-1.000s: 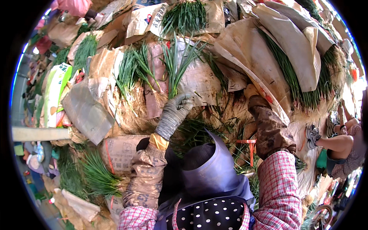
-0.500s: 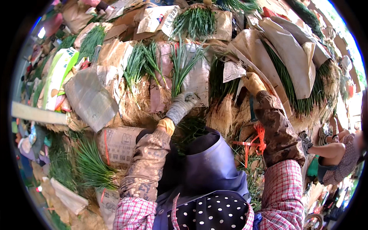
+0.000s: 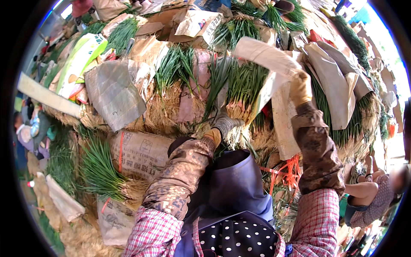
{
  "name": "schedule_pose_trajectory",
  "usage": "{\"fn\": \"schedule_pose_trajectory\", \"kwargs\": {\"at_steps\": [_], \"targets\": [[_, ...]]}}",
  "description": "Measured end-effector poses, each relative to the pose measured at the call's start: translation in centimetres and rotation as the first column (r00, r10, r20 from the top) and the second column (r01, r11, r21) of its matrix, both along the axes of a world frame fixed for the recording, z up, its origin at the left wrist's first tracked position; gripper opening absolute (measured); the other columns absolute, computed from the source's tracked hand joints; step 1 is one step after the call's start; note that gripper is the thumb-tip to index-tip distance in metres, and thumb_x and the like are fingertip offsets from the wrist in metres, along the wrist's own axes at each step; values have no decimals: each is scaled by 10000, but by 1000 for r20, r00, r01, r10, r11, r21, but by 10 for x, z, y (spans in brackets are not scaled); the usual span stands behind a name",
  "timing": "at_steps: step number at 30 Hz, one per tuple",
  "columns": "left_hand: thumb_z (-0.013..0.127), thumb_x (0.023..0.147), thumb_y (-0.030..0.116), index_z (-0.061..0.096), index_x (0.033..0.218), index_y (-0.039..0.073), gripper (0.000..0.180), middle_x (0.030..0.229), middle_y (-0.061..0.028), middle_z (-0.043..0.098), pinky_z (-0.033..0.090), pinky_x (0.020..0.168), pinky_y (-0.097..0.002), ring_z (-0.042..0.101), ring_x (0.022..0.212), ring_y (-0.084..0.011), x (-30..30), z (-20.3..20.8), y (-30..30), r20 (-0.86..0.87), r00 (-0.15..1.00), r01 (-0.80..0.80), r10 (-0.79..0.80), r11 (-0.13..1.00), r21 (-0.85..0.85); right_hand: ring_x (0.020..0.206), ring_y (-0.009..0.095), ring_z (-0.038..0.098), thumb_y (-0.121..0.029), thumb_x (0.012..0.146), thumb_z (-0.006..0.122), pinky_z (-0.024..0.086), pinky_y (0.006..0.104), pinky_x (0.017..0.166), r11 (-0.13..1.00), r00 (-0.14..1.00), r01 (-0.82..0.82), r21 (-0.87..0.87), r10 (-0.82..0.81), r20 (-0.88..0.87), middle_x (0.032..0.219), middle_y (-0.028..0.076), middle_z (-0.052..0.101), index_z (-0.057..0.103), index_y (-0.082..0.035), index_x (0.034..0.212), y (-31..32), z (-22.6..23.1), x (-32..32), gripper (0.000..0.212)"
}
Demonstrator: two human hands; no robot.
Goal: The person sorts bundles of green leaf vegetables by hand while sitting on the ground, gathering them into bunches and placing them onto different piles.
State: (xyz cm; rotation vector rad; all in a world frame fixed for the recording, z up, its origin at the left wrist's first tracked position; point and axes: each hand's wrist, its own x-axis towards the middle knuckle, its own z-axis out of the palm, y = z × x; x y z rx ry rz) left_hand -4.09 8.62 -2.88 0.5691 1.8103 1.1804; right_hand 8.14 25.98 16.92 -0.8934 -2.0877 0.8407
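My right hand [image 3: 300,87], in a yellowish glove, is closed on a pale sheet of sacking [image 3: 267,55], lifted and blurred by motion. Under it lies a bundle of green onion seedlings [image 3: 245,85], green tops away from me and pale roots [image 3: 239,129] toward me. My left hand [image 3: 227,123], in a grey knitted glove, reaches to those roots with its fingers stretched rightward; their tips are partly lost among the roots. A dark leafy strip of greens [image 3: 218,83] lies just left of the bundle.
More seedling bundles [image 3: 169,70] lie leftward, some under a grey sack sheet [image 3: 116,95]. Brown sheets [image 3: 332,85] cover others at right. Orange twine [image 3: 291,171] hangs near my right forearm. A tied bundle [image 3: 100,167] lies lower left. Another person [image 3: 370,197] sits at right.
My right hand has raised the sheet and swung it leftward, uncovering the seedlings. My left hand has moved right and toward me, to the root ends. The view has shifted slightly.
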Motion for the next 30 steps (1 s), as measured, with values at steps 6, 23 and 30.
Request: {"fn": "schedule_pose_trajectory", "kwargs": {"at_steps": [6, 23, 30], "targets": [[798, 530, 305, 320, 1237, -30, 916, 1200, -188, 449, 377, 898, -323, 448, 1097, -282, 6, 15, 3, -74, 997, -32, 18, 980, -195, 699, 152, 518, -257, 753, 604, 425, 274, 661, 849, 843, 323, -418, -459, -279, 813, 74, 582, 583, 43, 929, 90, 3, 62, 349], [672, 682, 253, 398, 1226, 11, 655, 1134, -178, 519, 396, 873, -314, 514, 1028, -264, 37, 32, 5, -46, 833, 505, -551, 792, -343, 929, 210, 529, -450, 713, 635, 452, 300, 802, 820, 881, 9, -572, 264, 392, 1078, 185, 512, 311, 58, 1216, -74, -217, 76, 785], [636, 698, 234, 526, 1115, 58, 465, 967, -119, 594, 438, 773, -305, 558, 876, -207, 30, 3, 13, -251, 852, 417, -459, 885, -206, 981, 278, 533, -278, 706, 694, 440, 329, 832, 790, 947, -83, -607, 252, 198, 1107, 186, 514, 339, 66, 1177, -24, -234, 38, 683]]}}
